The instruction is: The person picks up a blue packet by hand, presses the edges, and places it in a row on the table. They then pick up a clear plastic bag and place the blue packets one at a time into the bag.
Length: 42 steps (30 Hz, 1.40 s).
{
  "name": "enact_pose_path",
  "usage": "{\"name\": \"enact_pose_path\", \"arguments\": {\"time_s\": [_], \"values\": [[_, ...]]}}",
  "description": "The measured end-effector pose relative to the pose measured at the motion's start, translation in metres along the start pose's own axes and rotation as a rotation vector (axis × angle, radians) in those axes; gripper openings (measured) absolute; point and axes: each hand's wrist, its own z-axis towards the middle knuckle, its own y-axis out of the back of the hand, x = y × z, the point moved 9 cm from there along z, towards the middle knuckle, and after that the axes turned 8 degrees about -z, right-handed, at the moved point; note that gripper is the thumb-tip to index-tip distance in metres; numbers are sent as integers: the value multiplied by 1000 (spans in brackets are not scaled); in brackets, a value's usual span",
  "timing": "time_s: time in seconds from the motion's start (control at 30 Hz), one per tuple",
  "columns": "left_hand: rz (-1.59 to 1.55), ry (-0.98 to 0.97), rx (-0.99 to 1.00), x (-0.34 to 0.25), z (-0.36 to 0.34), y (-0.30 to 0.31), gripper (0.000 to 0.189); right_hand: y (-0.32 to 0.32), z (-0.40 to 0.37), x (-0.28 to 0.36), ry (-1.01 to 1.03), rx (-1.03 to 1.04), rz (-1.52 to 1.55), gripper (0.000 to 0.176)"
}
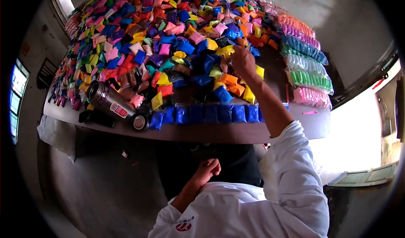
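My right hand (244, 63) reaches over the near side of a heap of small coloured packets (139, 48). Its fingers are bent and closed beside a yellow packet (225, 51); what they hold, if anything, is hidden. Orange packets (230, 79) and a blue packet (222, 94) lie below that hand. Along the table's near edge runs a row of flat blue packets (197, 114), side by side, its right part behind my forearm. My left hand (209, 169) rests at my lap, fingers curled in, with nothing visible in it.
A steel flask (110, 99) lies open at the left of the table (236, 132), near a round lid (139, 122) and a black object (97, 119). Strips of packets in several colours (310, 73) are stacked at the right. A clear plastic bag (57, 134) hangs at the left edge.
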Motion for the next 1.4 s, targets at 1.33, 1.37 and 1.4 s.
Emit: {"name": "enact_pose_path", "arguments": {"time_s": [1.33, 1.37, 1.4], "values": [[-74, 15, -139, -5, 8, 16, 35, 57, -129, 0, -425, 477, 1259, 19], [-55, -16, -100, -11, 5, 5, 37, 61, -146, 6, -461, 495, 1271, 23], [-26, -5, -124, -8, 4, 9, 39, 64, -160, 13, -459, 515, 1263, 26]]}}
